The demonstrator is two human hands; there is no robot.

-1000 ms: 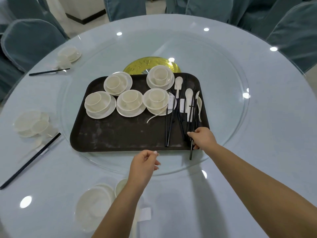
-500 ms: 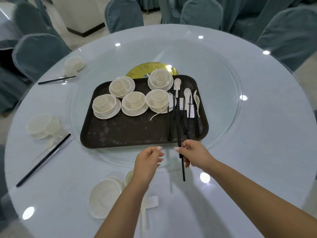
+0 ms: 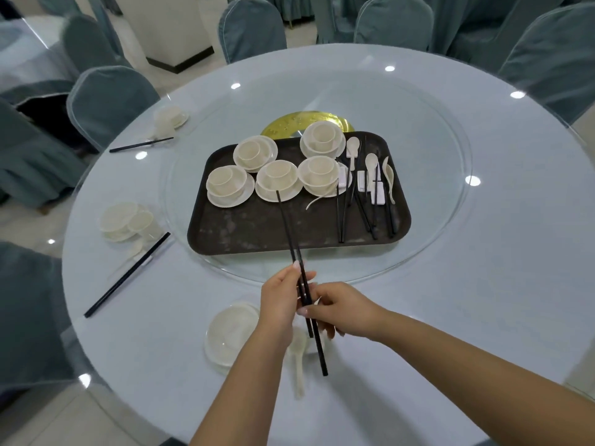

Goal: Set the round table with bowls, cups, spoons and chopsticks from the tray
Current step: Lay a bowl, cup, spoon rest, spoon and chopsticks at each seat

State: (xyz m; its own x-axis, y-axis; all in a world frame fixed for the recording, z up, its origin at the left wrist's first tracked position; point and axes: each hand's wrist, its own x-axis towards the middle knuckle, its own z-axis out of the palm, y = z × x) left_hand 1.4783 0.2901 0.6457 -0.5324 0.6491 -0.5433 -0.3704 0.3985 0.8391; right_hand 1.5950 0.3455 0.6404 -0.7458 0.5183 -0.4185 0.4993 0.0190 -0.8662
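Both my left hand (image 3: 280,299) and my right hand (image 3: 346,309) grip a pair of black chopsticks (image 3: 291,239) above the near table edge, tips pointing toward the tray. The dark brown tray (image 3: 257,230) rests on the glass turntable and carries several cream bowl-and-cup sets (image 3: 278,180), white spoons (image 3: 371,162), small white rests and more black chopsticks (image 3: 343,217). Below my hands lie a cream plate (image 3: 230,336) and a white spoon (image 3: 297,358); a cup there is mostly hidden by my hands.
Two laid places sit at the left: cream dishes (image 3: 124,220) with chopsticks (image 3: 127,275), and farther dishes (image 3: 169,117) with chopsticks (image 3: 140,144). Grey-blue covered chairs (image 3: 109,101) ring the round table (image 3: 483,284). A gold centrepiece (image 3: 289,123) shows behind the tray.
My right hand lifted a pair of chopsticks off the tray and brought it toward me. My left hand has come up and taken hold of the same pair.
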